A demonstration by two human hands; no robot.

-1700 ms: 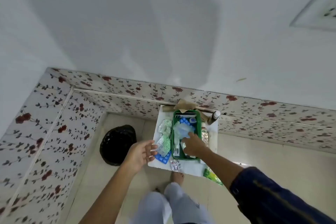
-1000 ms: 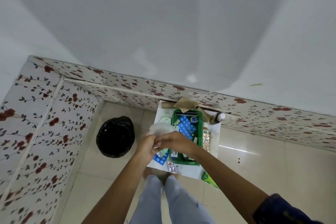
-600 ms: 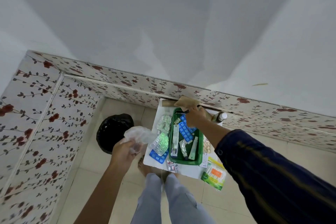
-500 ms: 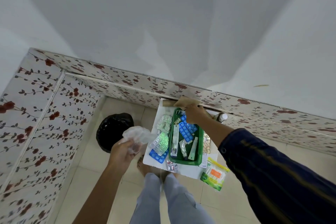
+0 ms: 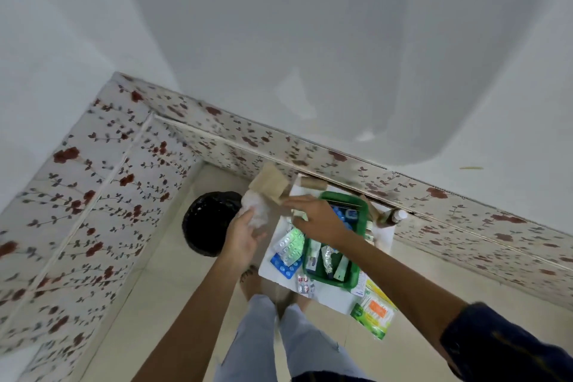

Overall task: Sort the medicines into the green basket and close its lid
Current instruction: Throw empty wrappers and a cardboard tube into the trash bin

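Note:
The green basket (image 5: 343, 197) stands on a small white table (image 5: 331, 296) and holds blue blister strips, tubes and small boxes. My right hand (image 5: 317, 218) reaches across its far end and pinches a brown paper piece (image 5: 269, 184) at the fingertips, lifted left of the table. My left hand (image 5: 245, 237) holds a crumpled clear plastic bag (image 5: 256, 208) just beside the table's left edge. Silver blister packs (image 5: 290, 244) and a blue blister strip (image 5: 285, 267) lie on the table left of the basket. A small red-pill strip (image 5: 305, 284) lies in front.
A black bin (image 5: 208, 222) stands on the floor left of the table, below my left hand. A brown bottle (image 5: 391, 216) and a cardboard roll (image 5: 313, 183) sit at the table's back by the flowered wall. A green-yellow packet (image 5: 373, 315) hangs off the front right corner.
My right hand has taken the brown paper piece from behind the basket and carried it left. My left hand has risen with the plastic bag toward it.

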